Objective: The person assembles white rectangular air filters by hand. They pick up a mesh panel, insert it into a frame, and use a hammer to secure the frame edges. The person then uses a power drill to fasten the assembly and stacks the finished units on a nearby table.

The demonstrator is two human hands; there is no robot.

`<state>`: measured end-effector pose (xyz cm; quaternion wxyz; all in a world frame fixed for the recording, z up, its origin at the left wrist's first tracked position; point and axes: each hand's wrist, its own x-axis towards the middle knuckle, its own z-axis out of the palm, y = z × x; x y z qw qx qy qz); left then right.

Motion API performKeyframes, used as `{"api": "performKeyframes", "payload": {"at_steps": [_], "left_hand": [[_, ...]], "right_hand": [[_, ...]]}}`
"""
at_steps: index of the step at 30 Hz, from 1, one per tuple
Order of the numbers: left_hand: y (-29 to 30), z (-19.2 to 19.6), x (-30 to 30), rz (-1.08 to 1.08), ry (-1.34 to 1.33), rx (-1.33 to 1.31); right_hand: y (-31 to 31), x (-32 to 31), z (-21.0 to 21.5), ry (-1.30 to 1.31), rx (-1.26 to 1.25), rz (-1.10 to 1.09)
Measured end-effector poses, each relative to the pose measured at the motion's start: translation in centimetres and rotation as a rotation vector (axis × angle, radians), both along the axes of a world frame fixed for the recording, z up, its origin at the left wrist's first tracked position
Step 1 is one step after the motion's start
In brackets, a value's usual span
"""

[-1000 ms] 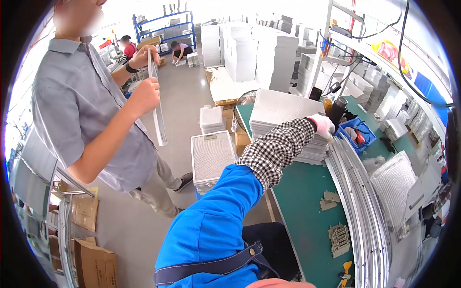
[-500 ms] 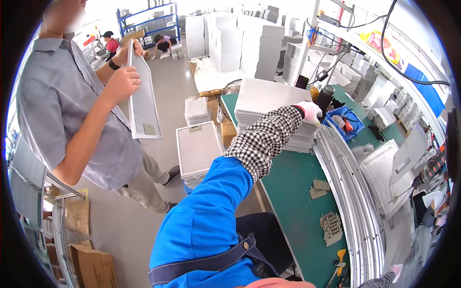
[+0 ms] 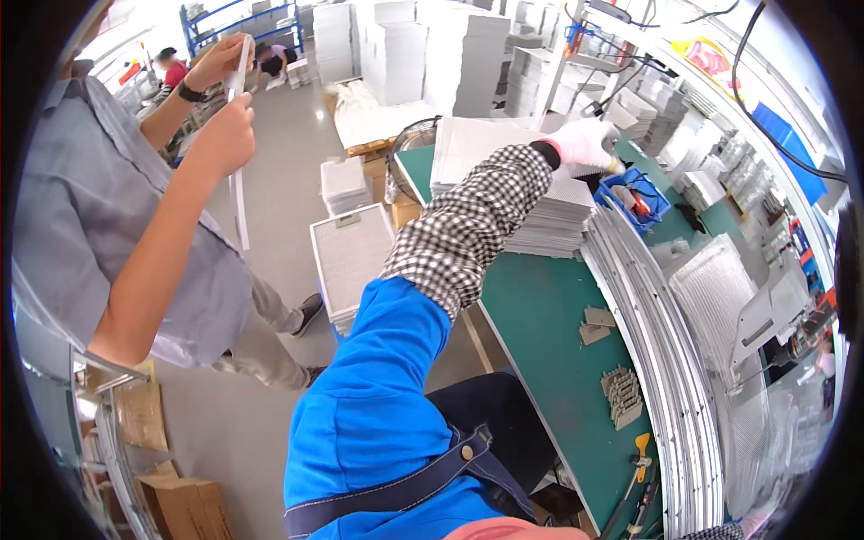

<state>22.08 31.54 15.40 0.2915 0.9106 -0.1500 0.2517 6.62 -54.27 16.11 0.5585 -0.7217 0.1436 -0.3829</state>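
Note:
My left hand (image 3: 580, 147), in a pale glove with a checked sleeve, reaches over the far right corner of a stack of white panels (image 3: 549, 220). Its fingers are curled, and what they close on is hidden behind the glove. Just right of it stands a blue basket (image 3: 634, 200) with tools and small items inside. My right hand (image 3: 754, 520) shows only as a sliver at the lower right rim, beside long silver metal strips (image 3: 666, 360); its fingers cannot be made out.
Grey-green metal plates (image 3: 621, 396) and a yellow-handled tool (image 3: 641, 454) lie on the green table (image 3: 549, 360). At left a person in a grey shirt (image 3: 117, 225) holds a thin framed panel (image 3: 238, 202). More mesh panels (image 3: 351, 252) are stacked beside the table.
My left hand has moved slightly farther and to the right, and now covers the dark bottle's place. The person at left has turned the panel edge-on. The view has shifted.

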Motion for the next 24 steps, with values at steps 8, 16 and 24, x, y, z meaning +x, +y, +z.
{"api": "performKeyframes", "payload": {"at_steps": [8,16,24], "left_hand": [[1.4,9.3,-7.1,0.595,-0.698,0.069],[3.4,16.0,-19.0,-0.204,-0.727,-0.47],[-4.7,3.7,-20.3,-1.552,0.324,-1.31]], "right_hand": [[-5.1,-4.0,-7.2,-0.091,0.181,0.153],[-1.1,-5.4,-11.5,-0.203,0.452,0.258],[2.8,-17.2,-18.1,-0.518,0.308,0.214]]}}
